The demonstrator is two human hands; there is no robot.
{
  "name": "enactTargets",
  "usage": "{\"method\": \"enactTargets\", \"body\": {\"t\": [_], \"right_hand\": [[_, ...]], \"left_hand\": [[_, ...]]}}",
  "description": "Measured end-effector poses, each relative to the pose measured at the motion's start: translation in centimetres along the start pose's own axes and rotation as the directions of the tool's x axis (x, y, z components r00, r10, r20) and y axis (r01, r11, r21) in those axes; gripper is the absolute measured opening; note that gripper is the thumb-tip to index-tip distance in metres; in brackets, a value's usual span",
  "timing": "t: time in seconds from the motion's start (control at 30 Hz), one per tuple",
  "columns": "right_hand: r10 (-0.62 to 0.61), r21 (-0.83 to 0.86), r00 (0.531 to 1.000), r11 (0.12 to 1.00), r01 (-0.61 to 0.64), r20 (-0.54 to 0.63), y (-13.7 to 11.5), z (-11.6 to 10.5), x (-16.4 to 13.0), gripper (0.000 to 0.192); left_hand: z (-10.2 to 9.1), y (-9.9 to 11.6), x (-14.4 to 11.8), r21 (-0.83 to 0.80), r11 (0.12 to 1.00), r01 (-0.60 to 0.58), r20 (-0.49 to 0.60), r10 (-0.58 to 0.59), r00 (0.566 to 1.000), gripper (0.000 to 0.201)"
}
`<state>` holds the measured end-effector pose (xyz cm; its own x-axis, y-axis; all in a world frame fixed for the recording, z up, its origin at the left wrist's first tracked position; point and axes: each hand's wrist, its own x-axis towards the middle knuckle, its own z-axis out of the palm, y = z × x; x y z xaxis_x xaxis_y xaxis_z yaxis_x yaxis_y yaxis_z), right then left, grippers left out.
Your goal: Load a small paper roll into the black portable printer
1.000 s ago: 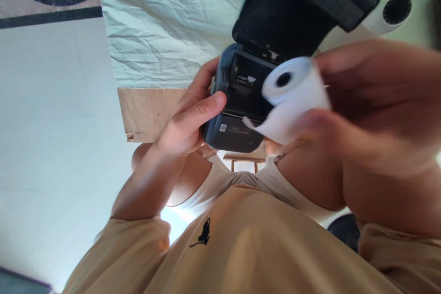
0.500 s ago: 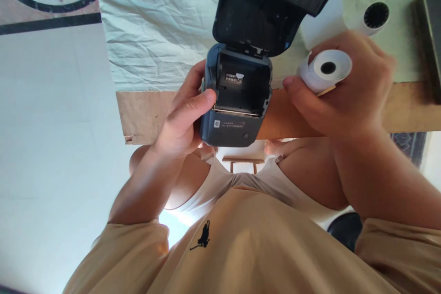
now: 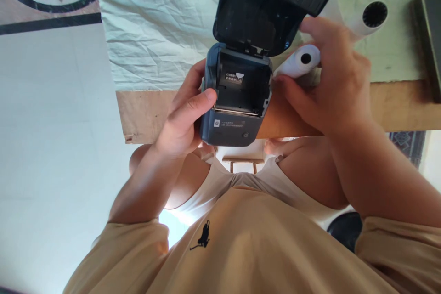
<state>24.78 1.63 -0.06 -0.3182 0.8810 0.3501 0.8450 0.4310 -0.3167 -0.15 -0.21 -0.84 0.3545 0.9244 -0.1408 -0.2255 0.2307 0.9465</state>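
Note:
My left hand grips a dark portable label printer by its left side, the thumb on the edge of the paper bay. The printer's black lid is swung fully up and back, and the bay shows a small printed label and no roll. In my right hand is a white paper roll with a dark core hole. It lies slanted, its lower left end close to the printer's right side; whether they touch I cannot tell. My thumb is below the roll, and some fingers reach behind the lid.
Another white roll with a black core lies on the pale green cloth behind my right hand. A dark flat object sits at the right edge. The table's bare wooden front edge runs below the cloth.
My right hand has moved left with the paper roll, bringing it beside the printer and tilting it over. The left hand and the printer have stayed almost still.

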Motion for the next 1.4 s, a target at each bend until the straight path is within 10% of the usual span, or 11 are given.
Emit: {"method": "enactTargets", "body": {"t": [0.33,0.9,1.4], "right_hand": [[0.044,0.027,0.999,0.999,-0.044,-0.026,-1.0,0.0,0.7,0.019],[0.003,-0.03,1.0,1.0,-0.003,0.003,-0.9,0.3,0.5,0.031],[-0.095,0.15,0.995,0.984,0.094,0.003,-0.8,-0.1,0.5,0.049]], "left_hand": [[0.1,0.2,-0.4,-0.197,0.98,-0.031,-0.035,0.025,0.999,0.039],[0.7,0.0,-0.5,-0.152,0.986,-0.061,-0.124,0.043,0.991,0.038],[1.1,2.1,-1.4,0.533,0.828,-0.174,-0.254,0.353,0.901,0.045]]}}
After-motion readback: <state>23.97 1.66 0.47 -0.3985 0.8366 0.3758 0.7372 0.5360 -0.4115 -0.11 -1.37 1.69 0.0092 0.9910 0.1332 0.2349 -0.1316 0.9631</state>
